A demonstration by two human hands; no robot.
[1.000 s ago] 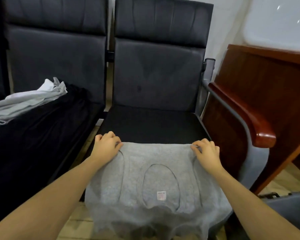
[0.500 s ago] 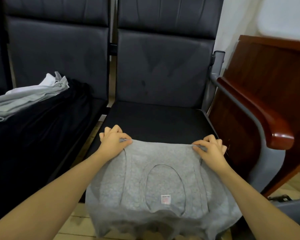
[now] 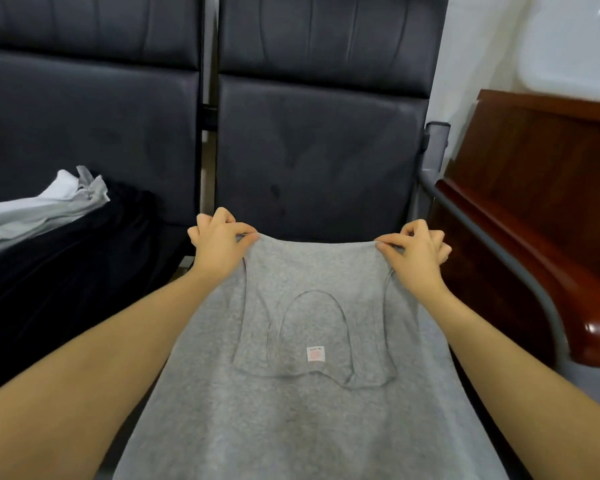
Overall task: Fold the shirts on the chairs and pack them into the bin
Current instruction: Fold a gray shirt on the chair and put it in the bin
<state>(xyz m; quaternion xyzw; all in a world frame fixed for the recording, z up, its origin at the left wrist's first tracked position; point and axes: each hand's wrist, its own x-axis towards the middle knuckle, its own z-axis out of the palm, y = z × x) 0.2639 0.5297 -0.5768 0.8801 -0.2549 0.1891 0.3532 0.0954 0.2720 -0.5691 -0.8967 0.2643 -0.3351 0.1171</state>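
Both hands pinch the far fold of a grey shirt (image 3: 305, 341), the left hand (image 3: 219, 244) at its left corner and the right hand (image 3: 418, 252) at its right, thumb and fingertips closed on the cloth and the edge pulled taut between them. The shirt is doubled over, its neckline and label facing up, and it slopes from the raised fold down toward the person, hiding most of the chair seat (image 3: 291, 235) below it, where only a dark strip shows along the back edge. By the look of it this shirt is mid-fold, with further folds to make. On the seat of the neighbouring chair (image 3: 94, 126) to the left, a heap of black, grey and white clothes (image 3: 49, 237) lies unfolded, so more work appears to remain. No bin is in view, and nothing shows any shirt packed. A dark wooden desk (image 3: 541, 202) stands against the chair's right side.
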